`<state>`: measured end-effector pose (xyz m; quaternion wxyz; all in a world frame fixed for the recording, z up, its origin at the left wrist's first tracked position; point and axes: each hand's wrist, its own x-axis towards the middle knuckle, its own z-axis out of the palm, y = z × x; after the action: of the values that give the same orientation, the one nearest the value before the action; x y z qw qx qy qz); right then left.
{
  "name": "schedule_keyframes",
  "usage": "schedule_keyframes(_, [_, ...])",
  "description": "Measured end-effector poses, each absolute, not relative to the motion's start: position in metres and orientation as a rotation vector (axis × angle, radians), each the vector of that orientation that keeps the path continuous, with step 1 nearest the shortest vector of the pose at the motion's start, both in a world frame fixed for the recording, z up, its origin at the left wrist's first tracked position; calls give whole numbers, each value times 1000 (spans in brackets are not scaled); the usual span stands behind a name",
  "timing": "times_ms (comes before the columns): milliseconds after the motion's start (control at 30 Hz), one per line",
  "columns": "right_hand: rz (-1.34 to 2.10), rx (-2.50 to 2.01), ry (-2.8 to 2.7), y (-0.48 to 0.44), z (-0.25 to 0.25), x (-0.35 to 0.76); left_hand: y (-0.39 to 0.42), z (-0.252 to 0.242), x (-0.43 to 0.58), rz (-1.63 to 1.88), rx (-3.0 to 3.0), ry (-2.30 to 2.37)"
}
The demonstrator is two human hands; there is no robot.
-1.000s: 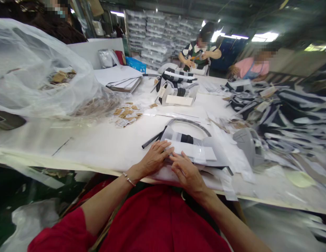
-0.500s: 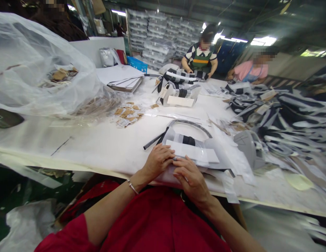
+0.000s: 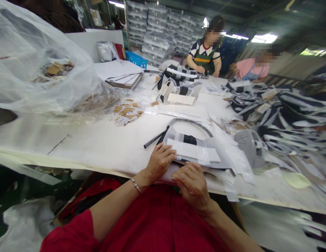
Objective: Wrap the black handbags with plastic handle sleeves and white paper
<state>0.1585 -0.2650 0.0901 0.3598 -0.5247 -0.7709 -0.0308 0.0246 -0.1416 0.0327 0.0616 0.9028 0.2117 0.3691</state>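
On the table before me lies a handbag (image 3: 189,139) in pale wrapping, with black bands, a white card strip (image 3: 195,150) across its front and a looped handle (image 3: 190,120). A dark strap end sticks out at its left. My left hand (image 3: 161,159) is closed over the bag's near left corner, fingers together and thumb hidden. Closer to the table edge, my right hand (image 3: 191,182) is curled with thumb and fingertips together just below the bag's near edge. What those fingertips hold, if anything, is hidden.
Small brown tags (image 3: 128,111) lie left of centre, beside a large clear plastic bag (image 3: 81,66). Another wrapped handbag (image 3: 181,98) sits farther back. Black-and-grey pieces (image 3: 289,112) are heaped at right, near a grey curved part (image 3: 248,147). Two people work across the table.
My right hand has drawn back slightly toward me from the bag's near edge, and its fingers have curled in. My left hand stays at the corner. The co-worker opposite has shifted right.
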Motion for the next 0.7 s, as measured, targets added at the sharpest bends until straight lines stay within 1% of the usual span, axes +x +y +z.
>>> schedule_keyframes(167, [-192, -1463, -2015, -232, 109, 176, -149, 40, 16, 1015, 2723, 610])
schedule_keyframes(300, [-173, -1527, -2022, -202, 113, 193, -147, 56, 17, 916, 2587, 706])
schedule_keyframes(400, [-85, -1588, -2026, -185, 110, 203, -144, 61, 28, 947, 2536, 869])
schedule_keyframes(567, [199, -1789, -1955, -172, 95, 215, -142, 55, 46, 1002, 2521, 1102])
schedule_keyframes(700, [356, -1842, -1868, -169, 86, 218, -139, 51, 51, 1021, 2549, 1168])
